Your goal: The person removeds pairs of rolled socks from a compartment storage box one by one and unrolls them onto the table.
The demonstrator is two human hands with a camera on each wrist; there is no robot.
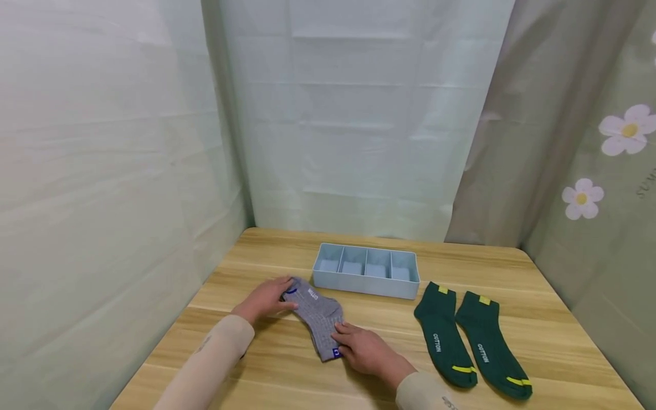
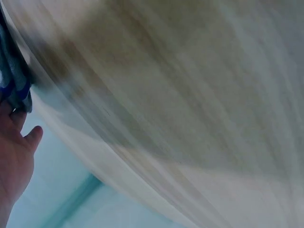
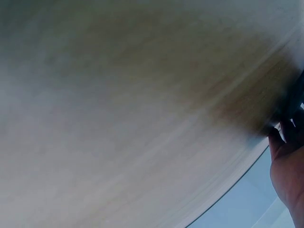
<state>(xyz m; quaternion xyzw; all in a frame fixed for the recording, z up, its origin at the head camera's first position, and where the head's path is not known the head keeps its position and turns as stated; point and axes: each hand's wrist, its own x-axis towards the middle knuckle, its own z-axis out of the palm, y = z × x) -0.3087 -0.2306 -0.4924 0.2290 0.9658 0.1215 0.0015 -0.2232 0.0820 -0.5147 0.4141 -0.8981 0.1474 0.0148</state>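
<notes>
Grey ribbed socks [image 1: 320, 319] with white lettering lie slantwise on the wooden table, apparently one on top of the other. At their upper left end, with a dark blue stripe, my left hand [image 1: 266, 299] touches the fabric with extended fingers. The left wrist view shows that hand's thumb apart from the socks [image 2: 16, 76]. My right hand [image 1: 366, 350] rests its fingers along the lower right end, beside a small blue label. In the right wrist view, the right hand [image 3: 289, 171] is partly cut off at the edge, its fingertips against the dark-looking fabric.
Behind the grey socks stands a light blue box [image 1: 366, 282] with several compartments. Two dark green socks [image 1: 443, 336] with yellow marks lie side by side at the right. Pale curtains [image 1: 353, 142] surround the table [image 1: 277, 370] at the back and sides.
</notes>
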